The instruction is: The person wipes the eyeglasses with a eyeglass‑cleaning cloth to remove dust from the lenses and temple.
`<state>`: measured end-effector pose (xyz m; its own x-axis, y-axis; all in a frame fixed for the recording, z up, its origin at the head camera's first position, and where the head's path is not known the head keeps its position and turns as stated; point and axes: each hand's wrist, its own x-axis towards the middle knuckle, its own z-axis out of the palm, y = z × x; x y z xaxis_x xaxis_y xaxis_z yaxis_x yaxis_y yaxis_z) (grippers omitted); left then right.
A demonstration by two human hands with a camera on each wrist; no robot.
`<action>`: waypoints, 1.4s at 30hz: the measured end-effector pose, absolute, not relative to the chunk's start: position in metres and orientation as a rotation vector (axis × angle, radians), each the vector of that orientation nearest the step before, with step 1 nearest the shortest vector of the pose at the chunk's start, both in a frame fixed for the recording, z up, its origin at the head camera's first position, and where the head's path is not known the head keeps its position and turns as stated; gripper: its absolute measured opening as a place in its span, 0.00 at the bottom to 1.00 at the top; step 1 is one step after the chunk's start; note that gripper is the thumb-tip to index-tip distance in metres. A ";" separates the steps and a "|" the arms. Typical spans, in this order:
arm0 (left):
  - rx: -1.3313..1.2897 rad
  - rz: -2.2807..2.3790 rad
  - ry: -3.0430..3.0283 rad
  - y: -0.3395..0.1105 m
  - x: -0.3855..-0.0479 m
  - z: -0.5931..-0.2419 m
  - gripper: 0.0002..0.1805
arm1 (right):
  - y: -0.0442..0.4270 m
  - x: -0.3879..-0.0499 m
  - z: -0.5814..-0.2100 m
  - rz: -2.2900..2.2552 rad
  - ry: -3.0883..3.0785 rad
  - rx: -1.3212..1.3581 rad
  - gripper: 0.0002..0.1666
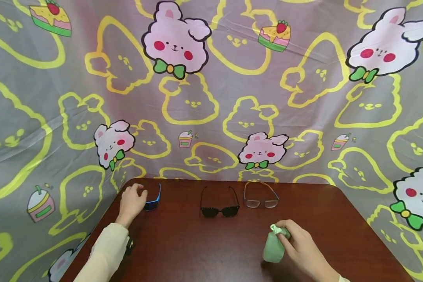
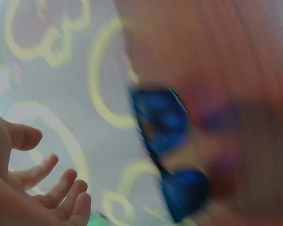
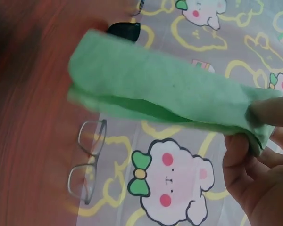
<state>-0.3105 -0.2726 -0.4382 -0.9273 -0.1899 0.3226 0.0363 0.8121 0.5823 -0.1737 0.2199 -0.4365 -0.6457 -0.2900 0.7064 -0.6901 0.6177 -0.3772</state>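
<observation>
At the far left of the table, my left hand [image 1: 132, 201] hovers beside the blue-framed sunglasses [image 1: 151, 205]. In the left wrist view the fingers of that hand [image 2: 49, 186] are loosely bent and hold nothing, with a gap between them and the sunglasses' dark blue lenses [image 2: 162, 122]. My right hand [image 1: 301, 246] pinches one end of a soft green cloth [image 1: 273, 248] above the table's front right. Seen from the right wrist, the green cloth [image 3: 155, 84] hangs in two layers from thumb and fingers; whether it is a pouch I cannot tell.
Black sunglasses [image 1: 219, 211] lie at the middle of the brown table [image 1: 197, 246], temples pointing back. Clear-lens glasses [image 1: 261, 203] lie to their right. A patterned cloth curtain [image 1: 211, 90] stands behind the table and along its sides.
</observation>
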 end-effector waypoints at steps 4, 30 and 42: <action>-0.109 -0.903 -2.623 -0.228 -0.298 -0.424 0.15 | 0.217 -0.178 -0.433 0.880 -2.177 0.836 0.30; -0.645 -1.096 -2.669 -0.105 -0.247 -0.418 0.05 | 0.203 -0.181 -0.423 1.098 -2.399 0.402 0.33; -0.657 -0.963 -2.721 -0.095 -0.259 -0.422 0.06 | 0.208 -0.183 -0.426 1.135 -2.450 0.474 0.17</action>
<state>-0.2587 -0.0947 -0.4216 -0.8859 0.3463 0.3087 0.4634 0.6924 0.5531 -0.1825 0.2082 -0.4256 -0.8635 -0.1356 0.4858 -0.4583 0.6132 -0.6434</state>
